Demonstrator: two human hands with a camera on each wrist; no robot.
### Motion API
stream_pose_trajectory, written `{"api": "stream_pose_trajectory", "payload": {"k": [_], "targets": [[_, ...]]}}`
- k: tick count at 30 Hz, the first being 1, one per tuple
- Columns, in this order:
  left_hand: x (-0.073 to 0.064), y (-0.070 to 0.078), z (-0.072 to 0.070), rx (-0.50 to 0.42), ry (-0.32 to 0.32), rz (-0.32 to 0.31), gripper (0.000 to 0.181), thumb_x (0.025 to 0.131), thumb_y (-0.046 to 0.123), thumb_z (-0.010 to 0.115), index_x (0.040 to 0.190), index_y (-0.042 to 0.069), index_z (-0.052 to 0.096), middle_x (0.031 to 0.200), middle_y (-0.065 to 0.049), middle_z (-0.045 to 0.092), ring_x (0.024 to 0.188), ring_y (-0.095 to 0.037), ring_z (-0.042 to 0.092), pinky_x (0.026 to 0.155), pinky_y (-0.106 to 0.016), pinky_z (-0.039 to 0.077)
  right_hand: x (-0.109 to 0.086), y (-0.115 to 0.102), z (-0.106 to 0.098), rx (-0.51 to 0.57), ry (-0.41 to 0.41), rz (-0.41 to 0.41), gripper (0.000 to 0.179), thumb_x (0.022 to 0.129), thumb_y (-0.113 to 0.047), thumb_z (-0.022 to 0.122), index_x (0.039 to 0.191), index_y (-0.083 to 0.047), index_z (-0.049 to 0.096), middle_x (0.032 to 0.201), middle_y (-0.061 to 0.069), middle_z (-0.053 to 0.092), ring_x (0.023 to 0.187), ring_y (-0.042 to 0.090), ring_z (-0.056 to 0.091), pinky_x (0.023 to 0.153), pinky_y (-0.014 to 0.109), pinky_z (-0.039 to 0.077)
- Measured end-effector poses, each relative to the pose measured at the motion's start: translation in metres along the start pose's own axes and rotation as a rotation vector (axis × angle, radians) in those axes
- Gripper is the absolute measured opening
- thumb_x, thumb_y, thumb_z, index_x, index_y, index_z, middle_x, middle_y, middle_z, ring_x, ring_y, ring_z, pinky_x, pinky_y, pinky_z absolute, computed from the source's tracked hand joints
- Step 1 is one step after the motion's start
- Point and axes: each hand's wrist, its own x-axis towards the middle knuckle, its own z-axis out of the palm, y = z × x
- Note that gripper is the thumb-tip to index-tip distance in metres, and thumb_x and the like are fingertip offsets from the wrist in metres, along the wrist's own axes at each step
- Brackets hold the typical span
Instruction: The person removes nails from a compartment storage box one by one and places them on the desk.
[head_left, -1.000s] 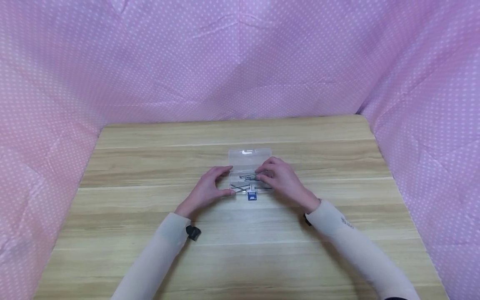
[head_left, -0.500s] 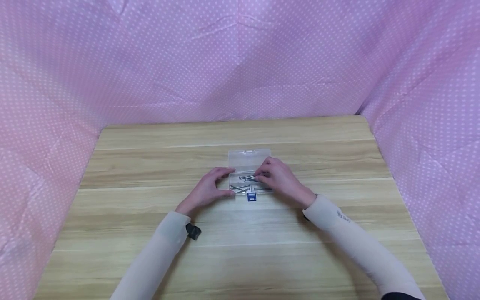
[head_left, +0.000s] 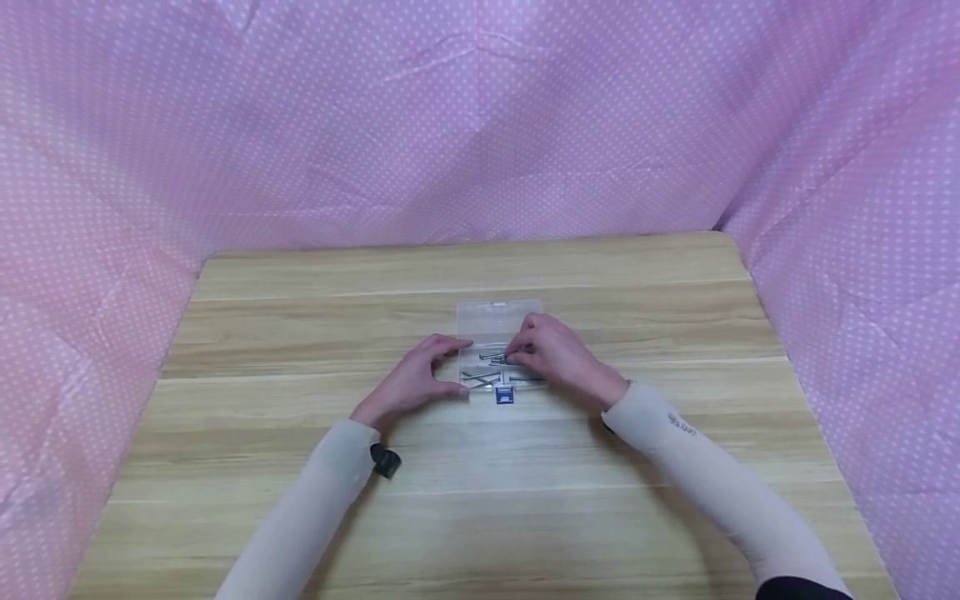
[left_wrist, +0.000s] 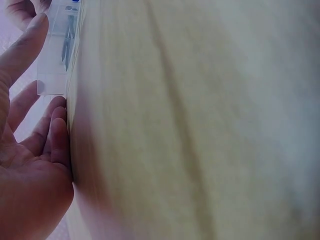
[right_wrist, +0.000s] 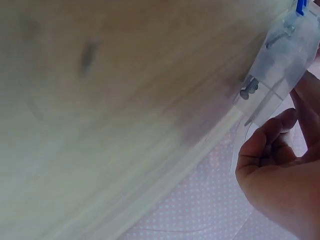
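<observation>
A clear plastic box (head_left: 477, 367) lies on the table with its lid (head_left: 491, 315) laid back and a blue latch (head_left: 505, 395) at the front. Long metal nails (head_left: 480, 377) cross each other in the front compartment; more nails (head_left: 491, 357) lie in the back one. My left hand (head_left: 412, 377) holds the box's left end, thumb at the front corner and forefinger at the back. With thumb and forefinger together, my right hand (head_left: 557, 354) pinches at the back nails; its fingertips cover what they hold. In the right wrist view, round nail heads (right_wrist: 245, 93) show through the wall.
The wood-grain table (head_left: 480, 500) stretches around the box on all sides. Pink dotted cloth (head_left: 465, 125) hangs behind the table and along both sides. A dark wrist strap piece (head_left: 386, 461) sits at the left cuff.
My right hand has shifted slightly left over the back compartment, its fingertips staying among the nails. My left hand stays at the box's end. The box keeps nearly the same place.
</observation>
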Motion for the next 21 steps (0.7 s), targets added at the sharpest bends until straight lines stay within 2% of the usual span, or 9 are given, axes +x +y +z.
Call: {"api": "stream_pose_trajectory", "payload": {"k": [11,21], "targets": [[0.001,-0.001,0.000,-0.007,-0.003,-0.012,0.077,0.080,0.032,0.091,0.149,0.028,0.057,0.142,0.000,0.055,0.129,-0.025,0.051,0.112,-0.050,0.041,0.009,0.009,-0.001,-0.030,-0.065,-0.067,0.011,0.088,-0.018,0.084,0.099,-0.016,0.083,0.083,-0.005,0.056,0.076,0.012,0.046,0.069,0.029,0.042],[0.002,-0.001,-0.001,-0.003,-0.008,-0.011,0.076,0.081,0.033,0.091,0.148,0.029,0.057,0.144,0.002,0.053,0.130,-0.024,0.050,0.113,-0.050,0.041,0.014,0.012,-0.005,-0.153,-0.112,-0.121,0.015,0.087,-0.021,0.084,0.102,-0.021,0.084,0.090,-0.005,0.057,0.083,0.016,0.048,0.074,0.031,0.041]]}}
